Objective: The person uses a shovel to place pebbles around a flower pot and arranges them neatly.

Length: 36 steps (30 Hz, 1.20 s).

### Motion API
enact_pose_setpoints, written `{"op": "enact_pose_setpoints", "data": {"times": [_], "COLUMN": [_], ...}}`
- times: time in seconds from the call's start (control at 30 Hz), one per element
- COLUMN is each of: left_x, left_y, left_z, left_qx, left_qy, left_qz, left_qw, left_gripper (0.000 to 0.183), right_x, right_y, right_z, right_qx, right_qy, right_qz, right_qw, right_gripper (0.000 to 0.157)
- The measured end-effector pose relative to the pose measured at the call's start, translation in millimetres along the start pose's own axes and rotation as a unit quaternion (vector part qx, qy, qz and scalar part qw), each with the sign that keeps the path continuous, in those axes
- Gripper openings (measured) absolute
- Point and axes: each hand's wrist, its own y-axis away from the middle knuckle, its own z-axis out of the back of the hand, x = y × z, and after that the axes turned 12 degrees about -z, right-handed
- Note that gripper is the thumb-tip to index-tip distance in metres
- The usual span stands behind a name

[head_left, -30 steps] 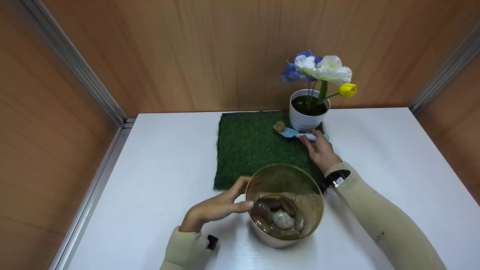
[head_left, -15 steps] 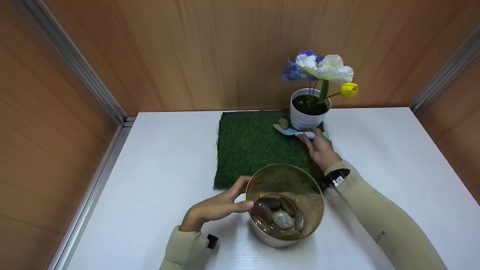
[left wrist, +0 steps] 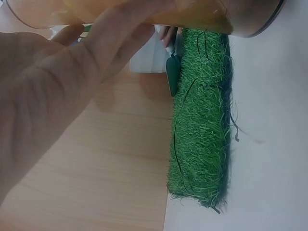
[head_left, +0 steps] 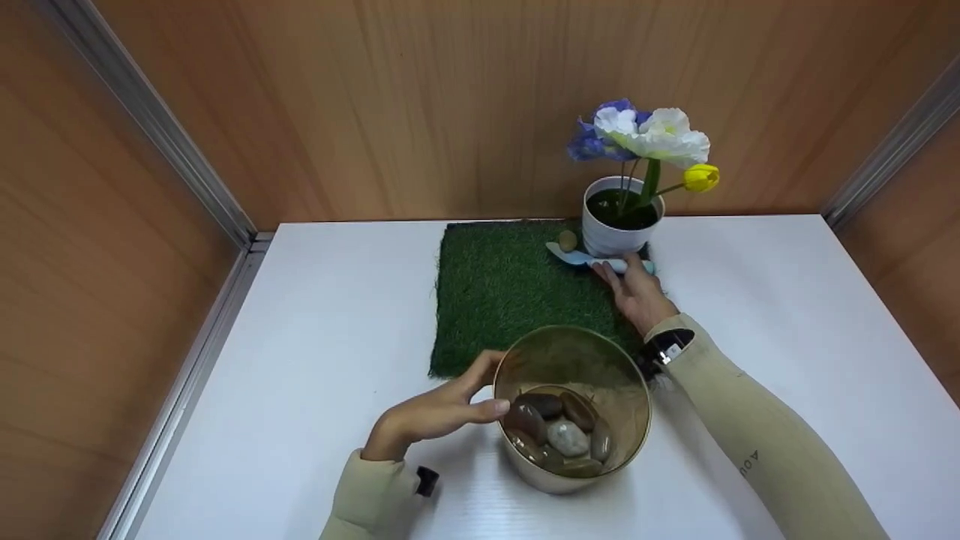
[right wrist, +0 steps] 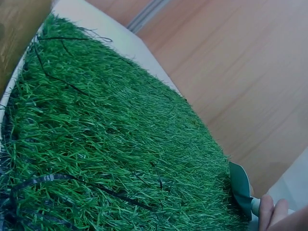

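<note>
Pale-blue plastic, by the look of it: saw a small scoop-bladed trowel (head_left: pixel 574 258) gripped by its whitish handle in the right hand (head_left: pixel 637 296), blade apparently turned on edge. Noted a brown, smooth, rounded stone (head_left: pixel 568 240) just behind that blade, beside the white, round, faintly ribbed pot (head_left: pixel 611 240), over the green artificial-grass mat (head_left: pixel 495 300); could not tell about contact with either. Judged one stray push of the blade enough to roll the stone against the pot, and a hasty lift enough to jolt the ruffled white, purple and yellow flowers (head_left: pixel 671 135). Feared also a tip of the amber-tinted, see-through round container (head_left: pixel 571 352), clasped at its side by the left hand (head_left: pixel 439 409), from a knock by the beige right sleeve (head_left: pixel 750 420) close by. Found glossy oval stones (head_left: pixel 568 436) inside, mostly brown, one marbled grey.
</note>
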Motion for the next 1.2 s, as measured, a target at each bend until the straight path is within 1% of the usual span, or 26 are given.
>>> {"op": "enact_pose_setpoints", "data": {"times": [0.23, 0.4, 0.5, 0.6, 0.7, 0.77, 0.87, 0.93, 1.0, 1.2], "left_x": [-0.4, -0.6, -1.1, -1.2, -0.9, -0.5, -0.2, 0.0, 0.1, -0.5], "left_y": [-0.6, -0.9, -0.9, -0.6, 0.2, 0.5, 0.8, 0.9, 0.3, -0.5], "left_z": [0.0, 0.3, 0.0, -0.7, -1.1, -1.4, -1.4, -1.3, -1.3, -1.3], "left_qx": [-0.001, -0.002, -0.001, 0.000, -0.002, -0.003, -0.005, -0.006, -0.006, -0.006], "left_qy": [-0.001, 0.001, -0.001, 0.001, 0.002, 0.002, 0.001, -0.001, -0.002, -0.004], "left_qz": [0.004, 0.002, 0.005, 0.008, 0.009, 0.008, 0.009, 0.009, 0.008, 0.007], "left_qw": [1.0000, 1.0000, 1.0000, 1.0000, 1.0000, 1.0000, 0.9999, 0.9999, 0.9999, 0.9999], "left_gripper": [0.060, 0.059, 0.059, 0.060, 0.060, 0.058, 0.057, 0.056, 0.057, 0.058], "right_x": [3, 3, 2, 0, 0, 0, 3, 5, 7, 9], "right_y": [7, 19, 31, 47, 67, 81, 104, 118, 131, 165], "right_z": [-2.9, -3.5, -1.8, 0.4, 1.8, 2.8, 4.4, 5.0, 5.2, -0.3], "right_qx": [-0.003, 0.017, 0.034, 0.053, 0.069, 0.078, 0.095, 0.110, 0.126, 0.154], "right_qy": [0.006, 0.030, 0.045, 0.060, 0.082, 0.091, 0.100, 0.112, 0.123, 0.177], "right_qz": [-0.008, -0.006, -0.008, -0.012, -0.013, -0.015, -0.021, -0.021, -0.019, 0.010], "right_qw": [1.000, 0.999, 0.998, 0.997, 0.994, 0.993, 0.990, 0.987, 0.984, 0.972], "right_gripper": [0.051, 0.049, 0.051, 0.055, 0.058, 0.055, 0.045, 0.039, 0.036, 0.041]}}
